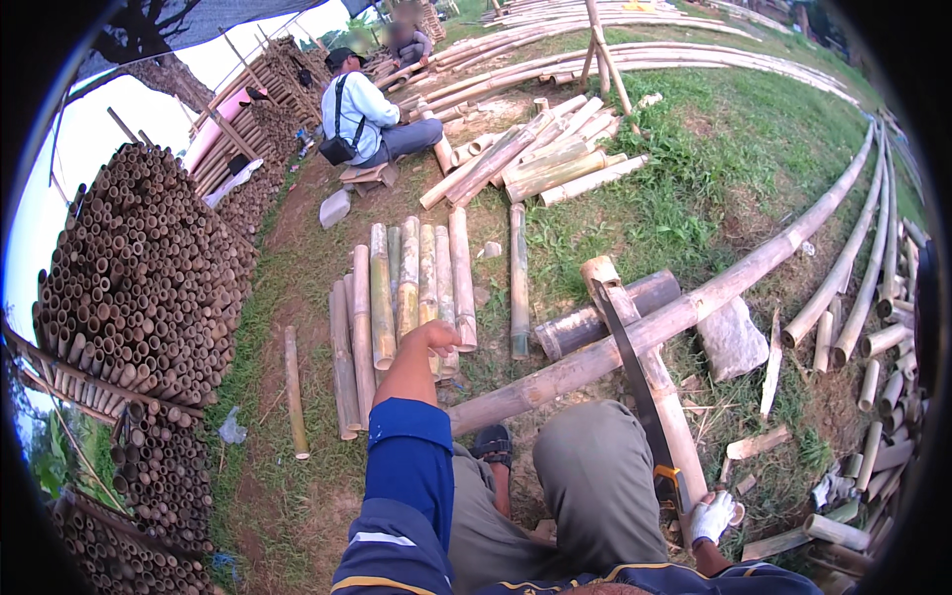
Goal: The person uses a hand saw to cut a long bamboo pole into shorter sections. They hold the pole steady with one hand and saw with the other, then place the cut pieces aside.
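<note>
My bare left hand (432, 339) reaches forward over the near ends of a row of cut bamboo lengths (409, 283) lying on the grass. Its fingers are curled, and I see nothing held in them; whether it touches the bamboo I cannot tell. By my right knee, my right hand (712, 520), in a white glove, is closed at the near end of a bamboo piece (666, 402). A round, pale end shows beside the glove, too small to name. A handsaw (635, 387) with a yellow-orange handle rests along that piece, its handle apart from my glove.
A long bamboo pole (684, 319) crosses the bamboo piece, with a dark bamboo log (607, 315) beyond. Stacked bamboo (144, 268) rises at left. A person (359, 111) sits ahead beside more cut bamboo (540, 149); another sits farther back. Offcuts (838, 533) lie at right.
</note>
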Action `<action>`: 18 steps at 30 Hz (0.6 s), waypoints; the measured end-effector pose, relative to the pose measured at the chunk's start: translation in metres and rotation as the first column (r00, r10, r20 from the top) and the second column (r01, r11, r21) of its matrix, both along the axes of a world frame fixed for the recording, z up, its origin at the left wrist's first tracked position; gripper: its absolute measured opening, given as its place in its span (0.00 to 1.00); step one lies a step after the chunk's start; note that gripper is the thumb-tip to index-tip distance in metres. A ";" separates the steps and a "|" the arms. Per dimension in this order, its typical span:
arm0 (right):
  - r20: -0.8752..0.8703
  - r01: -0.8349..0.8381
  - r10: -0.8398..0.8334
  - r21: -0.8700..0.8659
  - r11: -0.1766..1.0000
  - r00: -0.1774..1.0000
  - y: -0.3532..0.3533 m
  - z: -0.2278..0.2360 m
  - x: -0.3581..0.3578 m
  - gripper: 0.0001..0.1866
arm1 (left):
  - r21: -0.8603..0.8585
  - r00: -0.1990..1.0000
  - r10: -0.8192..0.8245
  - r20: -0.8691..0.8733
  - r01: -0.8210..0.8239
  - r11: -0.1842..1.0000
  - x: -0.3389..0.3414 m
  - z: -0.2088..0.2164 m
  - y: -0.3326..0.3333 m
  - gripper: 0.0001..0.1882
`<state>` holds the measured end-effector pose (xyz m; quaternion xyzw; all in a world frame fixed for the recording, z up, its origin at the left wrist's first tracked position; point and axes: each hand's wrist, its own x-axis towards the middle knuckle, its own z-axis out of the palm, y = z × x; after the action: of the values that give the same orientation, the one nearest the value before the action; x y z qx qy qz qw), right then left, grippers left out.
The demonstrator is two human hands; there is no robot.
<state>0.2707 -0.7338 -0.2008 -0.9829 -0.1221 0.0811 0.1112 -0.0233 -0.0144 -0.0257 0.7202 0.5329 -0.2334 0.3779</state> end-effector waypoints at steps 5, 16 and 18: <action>0.029 -0.010 0.010 -0.003 1.000 1.000 -0.001 -0.016 0.002 0.18 | -0.001 1.000 0.012 0.006 -0.012 1.000 -0.013 0.003 0.005 0.29; 0.036 -0.018 0.017 0.038 0.999 0.999 -0.007 -0.018 0.002 0.17 | 0.034 1.000 0.020 -0.007 -0.020 0.999 0.001 0.008 -0.005 0.22; 0.039 -0.015 0.014 0.035 0.999 0.999 -0.008 -0.016 0.001 0.17 | 0.036 1.000 0.030 -0.006 -0.030 0.999 0.001 0.006 -0.004 0.22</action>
<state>0.2714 -0.7417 -0.2170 -0.9813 -0.1329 0.0606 0.1257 -0.0222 -0.0188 -0.0193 0.7179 0.5491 -0.2207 0.3666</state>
